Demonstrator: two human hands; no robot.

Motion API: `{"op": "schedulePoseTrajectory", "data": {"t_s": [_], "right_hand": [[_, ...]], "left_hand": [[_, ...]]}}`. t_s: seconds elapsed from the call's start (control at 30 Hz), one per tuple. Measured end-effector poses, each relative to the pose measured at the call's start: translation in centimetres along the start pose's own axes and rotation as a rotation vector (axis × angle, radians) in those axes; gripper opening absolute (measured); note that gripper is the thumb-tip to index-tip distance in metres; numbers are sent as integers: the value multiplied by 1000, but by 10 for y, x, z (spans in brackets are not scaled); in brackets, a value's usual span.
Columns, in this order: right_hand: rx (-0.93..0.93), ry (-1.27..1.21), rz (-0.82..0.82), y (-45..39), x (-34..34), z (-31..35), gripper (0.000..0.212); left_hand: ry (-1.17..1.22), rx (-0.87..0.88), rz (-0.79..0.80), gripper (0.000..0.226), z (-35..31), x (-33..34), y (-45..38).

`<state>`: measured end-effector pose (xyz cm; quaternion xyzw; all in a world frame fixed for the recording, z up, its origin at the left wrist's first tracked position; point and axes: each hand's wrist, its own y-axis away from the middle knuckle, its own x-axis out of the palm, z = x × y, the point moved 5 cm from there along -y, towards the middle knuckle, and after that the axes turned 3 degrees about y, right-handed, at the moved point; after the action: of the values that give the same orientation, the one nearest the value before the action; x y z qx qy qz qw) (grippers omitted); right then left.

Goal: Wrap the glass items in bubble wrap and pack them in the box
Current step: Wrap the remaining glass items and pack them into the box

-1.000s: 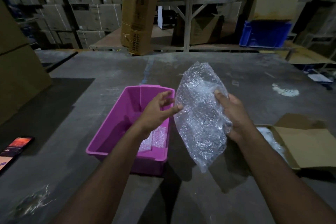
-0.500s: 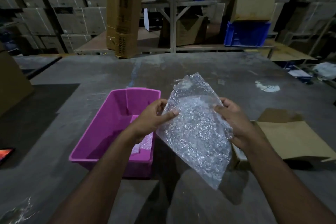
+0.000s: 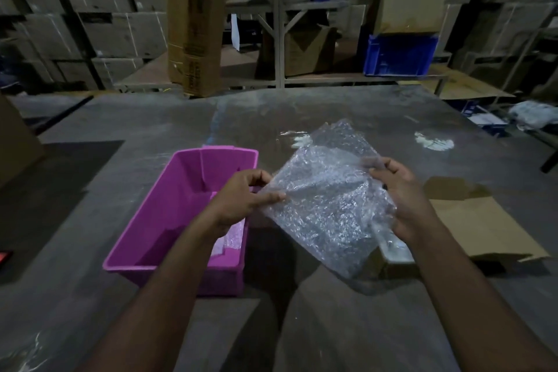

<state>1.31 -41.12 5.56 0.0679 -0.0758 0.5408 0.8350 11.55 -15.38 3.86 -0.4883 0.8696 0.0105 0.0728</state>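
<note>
One crinkled translucent bubble wrap [image 3: 329, 208] sheet

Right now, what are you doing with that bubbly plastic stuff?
A person is holding a sheet of bubble wrap up over a grey table with both hands. The left hand pinches its left edge, and the right hand grips its right side. No glass shows in the sheet. A pink bin sits on the left with more wrap inside it. An open cardboard box lies to the right, ready for packing.
</note>
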Motion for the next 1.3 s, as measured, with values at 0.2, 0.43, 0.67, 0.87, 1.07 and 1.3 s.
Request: {"op": "schedulePoseTrajectory", "data": {"t_s": [0.2, 0.43, 0.67, 0.87, 1.07, 1.3], "right_hand": [[-24, 36, -4, 4, -9, 1, 13], [-84, 47, -49, 4, -21, -1, 19], [-25, -39, 78, 1, 2, -5, 46], [35, 135, 233, 3, 80, -14, 52], [17, 40, 180, -12, 138, -11, 27], [-1, 14, 205, -38, 192, -30, 24]], "left_hand": [[264, -37, 33, 41, -5, 11, -2], [157, 11, -45, 36, -3, 14, -5], [451, 29, -275, 44, 5, -20, -6], [535, 51, -392, 33, 5, -55, 2], [72, -297, -488, 33, 56, -113, 10], [-714, -709, 240, 40, 101, -93, 11]]}}
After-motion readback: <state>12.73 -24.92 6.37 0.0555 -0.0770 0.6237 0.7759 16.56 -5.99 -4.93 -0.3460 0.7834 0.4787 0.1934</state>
